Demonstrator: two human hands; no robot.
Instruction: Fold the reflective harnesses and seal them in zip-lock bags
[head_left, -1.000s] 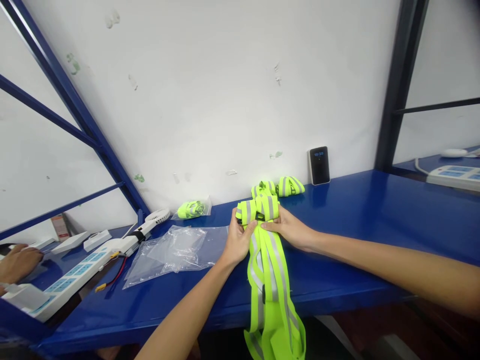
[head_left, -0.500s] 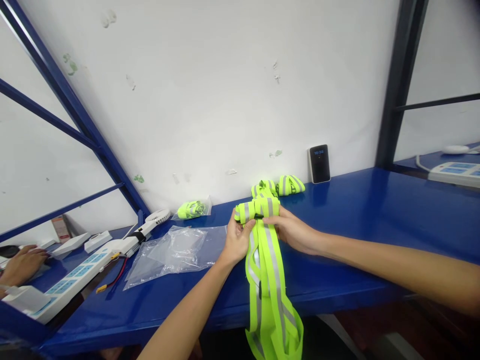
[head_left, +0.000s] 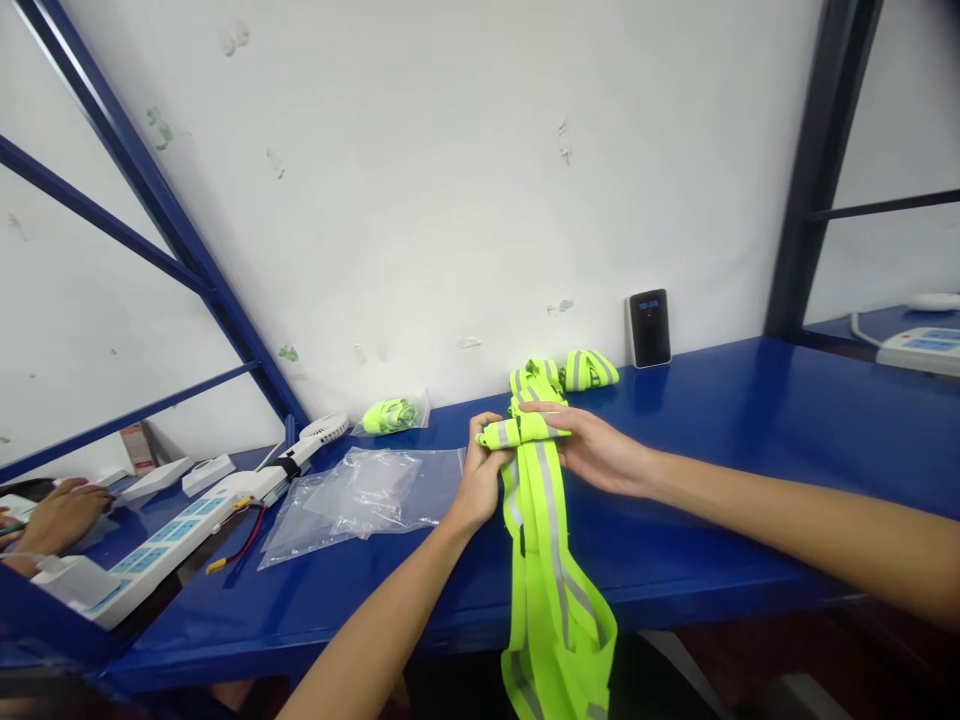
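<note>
A neon-yellow reflective strap vest [head_left: 553,520] with grey stripes is partly rolled up. Its loose straps hang over the table's front edge. The left end of the rolled part is gripped by my left hand [head_left: 480,478], its fingers closed around it. My right hand [head_left: 596,445] holds the other end, fingers laid over the top of the roll and thumb hidden. Just behind the roll, more neon straps [head_left: 536,378] lie on the table, beside a folded neon strap bundle [head_left: 590,370] near the wall.
Clear plastic bags [head_left: 367,500] lie left of my hands on the blue table [head_left: 720,440]. Behind them are a bagged neon bundle [head_left: 390,416] and a small white fan [head_left: 324,430]. A power strip [head_left: 169,540] runs along the left. A black-fronted clock device [head_left: 649,328] leans by the wall. Another person's hand [head_left: 67,515] is far left.
My right fingers have moved from the front of the roll to over its top, and the rolled end has turned. The hanging straps shift slightly; the whole view has moved a little.
</note>
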